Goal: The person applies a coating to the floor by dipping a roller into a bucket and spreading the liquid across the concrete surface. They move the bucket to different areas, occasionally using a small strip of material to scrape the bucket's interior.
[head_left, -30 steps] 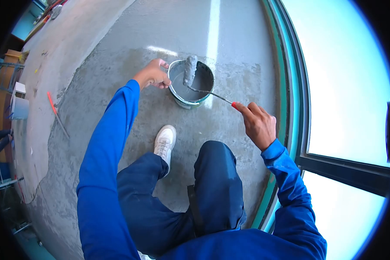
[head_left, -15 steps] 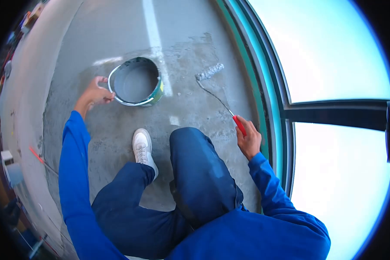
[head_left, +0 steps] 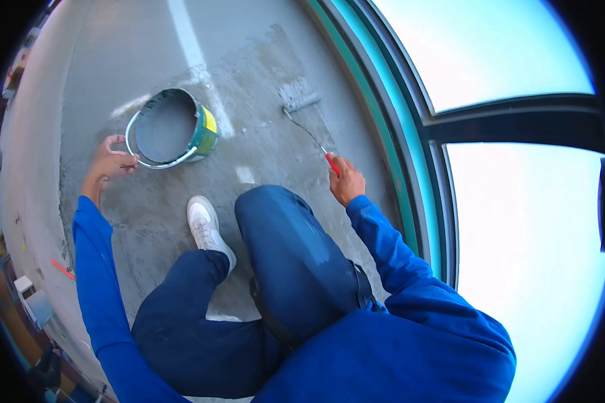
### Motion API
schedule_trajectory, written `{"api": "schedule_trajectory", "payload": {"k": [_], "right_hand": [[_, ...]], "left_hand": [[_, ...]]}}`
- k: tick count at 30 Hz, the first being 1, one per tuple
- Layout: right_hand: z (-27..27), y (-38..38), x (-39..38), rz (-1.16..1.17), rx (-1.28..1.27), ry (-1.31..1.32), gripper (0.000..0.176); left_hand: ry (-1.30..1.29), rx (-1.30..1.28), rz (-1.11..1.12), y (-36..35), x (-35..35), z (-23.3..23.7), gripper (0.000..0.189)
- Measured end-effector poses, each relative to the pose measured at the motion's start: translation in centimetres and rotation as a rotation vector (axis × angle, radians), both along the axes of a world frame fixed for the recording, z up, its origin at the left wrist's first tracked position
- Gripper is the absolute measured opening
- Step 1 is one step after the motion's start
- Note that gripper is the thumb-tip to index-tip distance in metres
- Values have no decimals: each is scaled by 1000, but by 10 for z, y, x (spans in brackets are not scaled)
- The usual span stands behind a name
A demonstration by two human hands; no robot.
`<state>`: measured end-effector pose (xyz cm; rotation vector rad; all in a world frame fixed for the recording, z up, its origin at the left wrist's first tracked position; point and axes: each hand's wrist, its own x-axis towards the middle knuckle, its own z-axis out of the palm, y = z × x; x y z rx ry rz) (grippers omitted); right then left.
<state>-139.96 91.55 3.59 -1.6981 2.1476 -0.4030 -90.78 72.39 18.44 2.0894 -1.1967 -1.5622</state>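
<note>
My left hand (head_left: 116, 160) is closed on the wire handle of a green and yellow bucket (head_left: 207, 134), at the bucket's left side. Grey liquid (head_left: 165, 126) fills part of the bucket, which is tilted slightly. On the right, my right hand (head_left: 346, 178) grips the red handle of a paint roller (head_left: 302, 101). The roller's grey-coated head touches the floor (head_left: 262, 148), with a wet grey patch around it.
A teal and black window frame (head_left: 410, 154) with bright panes runs along the right. My white shoe (head_left: 203, 220) is below the bucket. A red stick (head_left: 62, 269), boxes and other items lie at the far left.
The roller head has turned and now lies on the floor over a fresh grey smear. The bucket tilts more, showing more of its side. The whole view has shifted.
</note>
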Motion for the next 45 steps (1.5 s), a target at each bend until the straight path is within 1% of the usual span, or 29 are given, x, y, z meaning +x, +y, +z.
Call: {"api": "schedule_trajectory", "payload": {"k": [3, 8, 11, 13, 17, 20, 26, 29, 32, 39, 41, 44, 45], "right_hand": [[14, 65, -6, -33, 95, -35, 36], [40, 154, -18, -57, 124, -24, 36], [68, 179, -21, -83, 119, -5, 37], [76, 202, -26, -107, 153, 3, 38], [70, 198, -31, -92, 159, 31, 39], [55, 149, -23, -34, 83, 31, 38], [29, 11, 2, -36, 75, -35, 35], [23, -55, 18, -20, 57, -31, 35], [27, -114, 30, -49, 112, -35, 36], [6, -244, 44, -53, 51, 11, 34], [6, -282, 47, -59, 51, 32, 34], [42, -320, 59, -54, 51, 125, 34], [45, -331, 62, -51, 41, 127, 35]], "left_hand": [[3, 19, -32, 1, 0, -1, 76], [21, 28, -32, -4, 1, -1, 73], [39, 34, -37, -7, 2, -2, 73], [51, 42, -38, -6, 4, -3, 73], [54, 52, -35, -4, 3, -3, 74], [59, 54, -38, -6, 9, -7, 75], [53, 63, -27, -5, 2, 1, 76], [45, 49, 0, -2, 0, 3, 75], [57, 45, 11, -2, 4, 0, 74], [65, 35, 15, -2, 4, 1, 71], [72, 30, 17, -1, 6, 1, 71], [94, 29, 23, -1, 7, -1, 71], [101, 28, 27, -1, 8, -1, 71]]}}
